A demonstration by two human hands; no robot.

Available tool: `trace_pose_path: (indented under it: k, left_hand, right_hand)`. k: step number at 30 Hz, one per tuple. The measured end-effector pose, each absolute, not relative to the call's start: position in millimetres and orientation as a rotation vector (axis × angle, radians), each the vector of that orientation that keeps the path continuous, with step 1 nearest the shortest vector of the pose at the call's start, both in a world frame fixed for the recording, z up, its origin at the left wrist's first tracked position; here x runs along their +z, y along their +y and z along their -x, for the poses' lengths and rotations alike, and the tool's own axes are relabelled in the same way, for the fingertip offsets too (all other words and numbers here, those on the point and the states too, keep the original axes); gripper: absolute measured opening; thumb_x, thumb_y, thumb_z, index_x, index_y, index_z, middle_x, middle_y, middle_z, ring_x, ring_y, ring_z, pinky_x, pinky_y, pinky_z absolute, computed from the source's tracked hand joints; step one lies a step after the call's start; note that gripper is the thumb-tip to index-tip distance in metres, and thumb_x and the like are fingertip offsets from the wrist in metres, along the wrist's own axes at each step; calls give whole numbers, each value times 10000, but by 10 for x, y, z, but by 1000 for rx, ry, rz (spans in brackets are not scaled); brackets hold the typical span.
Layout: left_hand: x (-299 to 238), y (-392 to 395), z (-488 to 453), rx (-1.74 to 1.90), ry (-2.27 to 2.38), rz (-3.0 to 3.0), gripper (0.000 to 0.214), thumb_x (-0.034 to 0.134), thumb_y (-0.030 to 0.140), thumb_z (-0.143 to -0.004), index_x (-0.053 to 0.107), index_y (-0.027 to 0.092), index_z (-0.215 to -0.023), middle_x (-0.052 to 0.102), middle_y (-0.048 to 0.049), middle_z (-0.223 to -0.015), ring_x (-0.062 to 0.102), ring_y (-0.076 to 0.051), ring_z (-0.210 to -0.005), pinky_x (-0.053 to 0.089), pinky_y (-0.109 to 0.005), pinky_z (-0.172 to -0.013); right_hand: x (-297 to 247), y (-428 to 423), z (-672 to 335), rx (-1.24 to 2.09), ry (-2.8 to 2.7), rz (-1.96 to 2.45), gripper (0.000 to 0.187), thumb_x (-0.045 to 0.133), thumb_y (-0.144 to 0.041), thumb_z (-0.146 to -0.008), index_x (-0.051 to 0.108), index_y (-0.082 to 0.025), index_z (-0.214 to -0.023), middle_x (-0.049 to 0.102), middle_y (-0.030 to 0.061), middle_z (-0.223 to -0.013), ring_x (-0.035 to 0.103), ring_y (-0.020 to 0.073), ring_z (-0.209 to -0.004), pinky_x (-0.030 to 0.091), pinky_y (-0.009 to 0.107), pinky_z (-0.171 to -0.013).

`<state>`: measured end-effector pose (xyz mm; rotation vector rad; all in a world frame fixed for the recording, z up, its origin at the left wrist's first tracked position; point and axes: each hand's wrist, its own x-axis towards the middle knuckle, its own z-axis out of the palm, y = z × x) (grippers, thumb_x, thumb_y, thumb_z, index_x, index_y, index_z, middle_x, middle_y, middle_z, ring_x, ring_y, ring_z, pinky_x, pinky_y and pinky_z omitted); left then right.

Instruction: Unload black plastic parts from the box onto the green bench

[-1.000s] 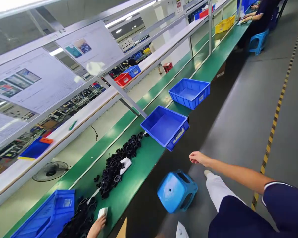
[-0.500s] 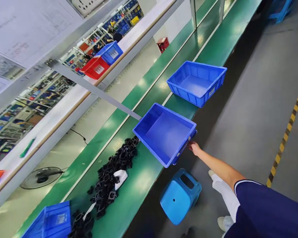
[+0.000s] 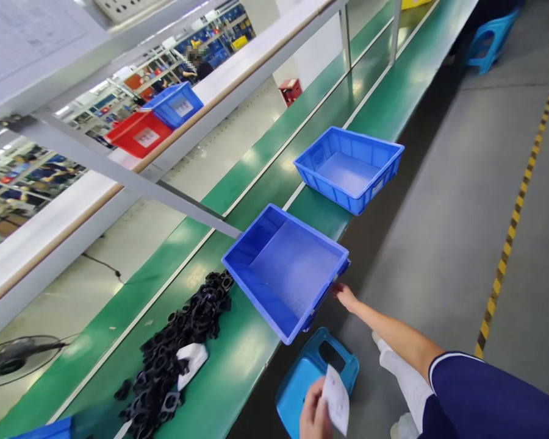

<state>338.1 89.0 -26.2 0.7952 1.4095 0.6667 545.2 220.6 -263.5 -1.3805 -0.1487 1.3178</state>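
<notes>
1. From my remote seat I see the near blue bin (image 3: 297,268) on the green bench (image 3: 247,366), its front jutting past the bench's edge; a second blue bin (image 3: 348,174) sits just beyond.
2. My right hand (image 3: 345,297) is at the near bin's front wall, under the rim. The bin hides the fingertips, so I cannot tell whether they grip or only touch.
3. My left hand (image 3: 315,411) pinches a white paper slip (image 3: 337,401) between thumb and fingers, over the blue plastic stool (image 3: 297,381) and apart from the bin. Any print is too small to read.
4. To handle the bin well, I would hook several fingers under its front rim and keep the wrist straight; one fingertip would probably let it twist.
5. I would keep it level, as so much overhang could make it tip off the bench.
6. The black molded parts (image 3: 178,341) and the white crumpled piece (image 3: 194,360) lie near its other side, so I would avoid pushing that way.
7. I would pinch the slip lightly by one edge, flat, so it does not crease.
</notes>
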Motion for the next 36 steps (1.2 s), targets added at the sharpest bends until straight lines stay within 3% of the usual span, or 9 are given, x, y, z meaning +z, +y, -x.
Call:
trace_pose_path:
  k: [3,6,17,28,32,36]
  left_hand:
    - [-540,1500,-3845,772,1116,-724,589,739,586,-620,653,272,-1112,606,-75,-1250,477,-299,-1259,439,-375,-1018]
    - [-724,1974,-4167,804,1012,-612,583,736,536,-660,620,266,-1165,566,-70,-1316,399,-255,-1329,342,-376,-1097]
    - [-859,2219,-4413,737,1106,-507,531,656,557,-731,591,305,-1193,533,-51,-1354,374,-259,-1337,256,-488,-1106]
    - [-784,2252,-4636,832,1108,-501,409,672,526,-718,664,235,-1006,638,-48,-1200,470,-228,-1258,282,-369,-1118]
    - [-823,2301,-4627,856,1114,-505,422,660,534,-730,665,233,-1025,616,-54,-1246,402,-229,-1323,280,-359,-1114]
    - [-859,2363,-4594,870,1074,-512,410,659,521,-746,663,244,-1049,581,-45,-1303,343,-219,-1364,271,-354,-1111]
  right_hand:
    - [-2627,2145,-5398,1301,-157,1366,203,563,-307,-929,597,-125,-1012,620,44,-963,611,150,-839,537,333,-757]
    - [-2648,2094,-5344,1293,-170,1375,223,546,-322,-938,586,-130,-1044,615,47,-977,610,152,-846,536,335,-760]
    - [-2869,2138,-5588,1363,-482,1497,206,580,-327,-915,605,-123,-930,609,23,-887,593,141,-788,519,324,-740]
    - [-2724,1995,-5433,1280,-521,1572,257,552,-398,-914,597,-147,-884,628,35,-891,596,160,-853,485,364,-834]
    - [-2680,1443,-5488,1224,-410,1672,392,520,-575,-842,543,-189,-778,630,47,-836,601,204,-869,485,362,-790]
    - [-2605,574,-5966,1192,-305,1783,541,490,-773,-673,513,-236,-739,642,92,-832,601,281,-891,485,374,-721]
